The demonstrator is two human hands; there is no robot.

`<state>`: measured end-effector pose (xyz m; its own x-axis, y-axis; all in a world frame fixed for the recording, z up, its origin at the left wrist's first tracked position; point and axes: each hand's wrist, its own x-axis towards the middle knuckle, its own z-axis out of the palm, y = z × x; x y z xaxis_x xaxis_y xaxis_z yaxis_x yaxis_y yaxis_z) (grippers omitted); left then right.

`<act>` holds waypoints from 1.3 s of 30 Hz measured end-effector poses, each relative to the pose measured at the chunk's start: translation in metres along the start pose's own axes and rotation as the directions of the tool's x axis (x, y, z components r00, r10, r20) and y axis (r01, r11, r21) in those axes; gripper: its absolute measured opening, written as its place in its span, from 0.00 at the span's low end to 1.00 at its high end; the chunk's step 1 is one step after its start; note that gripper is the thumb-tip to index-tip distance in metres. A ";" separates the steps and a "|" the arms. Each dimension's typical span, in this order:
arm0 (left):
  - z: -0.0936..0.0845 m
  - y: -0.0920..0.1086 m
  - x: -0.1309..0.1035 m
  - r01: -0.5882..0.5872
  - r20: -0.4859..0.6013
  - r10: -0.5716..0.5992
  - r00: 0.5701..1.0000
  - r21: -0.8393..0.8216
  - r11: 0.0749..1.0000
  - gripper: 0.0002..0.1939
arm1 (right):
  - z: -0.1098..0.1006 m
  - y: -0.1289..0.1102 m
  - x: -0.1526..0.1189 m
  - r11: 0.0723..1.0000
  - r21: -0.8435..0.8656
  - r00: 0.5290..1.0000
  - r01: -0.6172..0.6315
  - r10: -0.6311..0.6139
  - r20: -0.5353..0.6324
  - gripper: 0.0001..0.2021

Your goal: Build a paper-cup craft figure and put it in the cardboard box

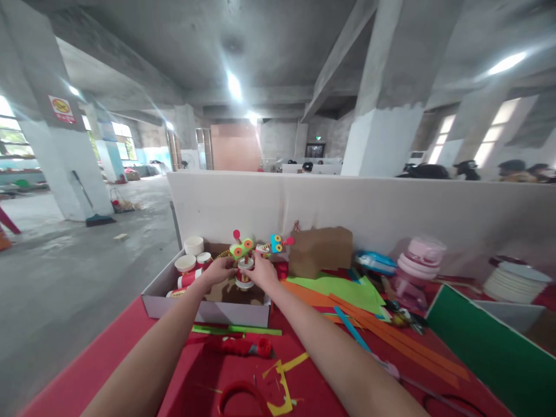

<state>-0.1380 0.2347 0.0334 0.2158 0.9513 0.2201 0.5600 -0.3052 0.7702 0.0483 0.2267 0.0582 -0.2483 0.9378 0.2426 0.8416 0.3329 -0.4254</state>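
Both hands meet over the box (208, 311) at 12 o'clock from the person. The left hand (220, 269) and right hand (260, 270) close their fingers around a red-and-white cup figure (244, 274) standing inside it. A steady, upright 2-sided hold seems best, keeping clear of the cups (190, 262) at 9 o'clock.

A small paper-cup figure (244, 272) with red and white bands, standing upright inside the open cardboard box, topped by a green head with orange eyes and a red antenna, gripped from both sides, partly hidden by fingers
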 end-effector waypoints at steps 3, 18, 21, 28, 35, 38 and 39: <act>0.002 -0.003 0.007 -0.027 0.039 0.032 0.999 -0.122 0.992 0.23 | -0.010 -0.004 -0.014 0.997 -0.062 0.999 -0.036 0.035 -0.015 0.29; 0.013 0.015 0.021 -0.138 0.055 0.133 0.990 0.107 0.985 0.22 | -0.022 -0.001 -0.028 0.983 -0.145 0.993 -0.114 0.116 0.008 0.14; 0.015 0.013 0.026 -0.133 0.049 0.127 0.991 0.169 0.977 0.24 | -0.023 0.006 -0.024 0.986 -0.114 0.992 -0.122 0.123 0.005 0.13; 0.009 0.019 0.029 -0.118 0.035 0.113 0.993 0.280 0.953 0.24 | -0.027 0.015 -0.020 0.998 -0.016 0.997 -0.066 0.067 0.044 0.14; 0.001 0.031 0.015 -0.182 0.038 0.179 0.983 0.291 0.939 0.23 | -0.050 0.030 -0.039 0.996 0.064 0.998 -0.069 0.069 0.007 0.15; -0.005 0.035 0.006 -0.123 -0.003 0.131 0.991 0.320 0.939 0.24 | -0.059 0.052 -0.050 0.967 0.223 0.992 -0.128 0.126 0.021 0.17; -0.007 0.036 0.004 -0.106 -0.017 0.118 0.993 0.335 0.936 0.24 | -0.062 0.061 -0.054 0.954 0.261 0.988 -0.149 0.151 0.014 0.17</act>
<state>-0.1226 0.2281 0.0658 0.2670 0.9092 0.3194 0.7692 -0.4007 0.4977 0.1428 0.1908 0.0727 -0.1252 0.9786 0.1633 0.7145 0.2031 -0.6695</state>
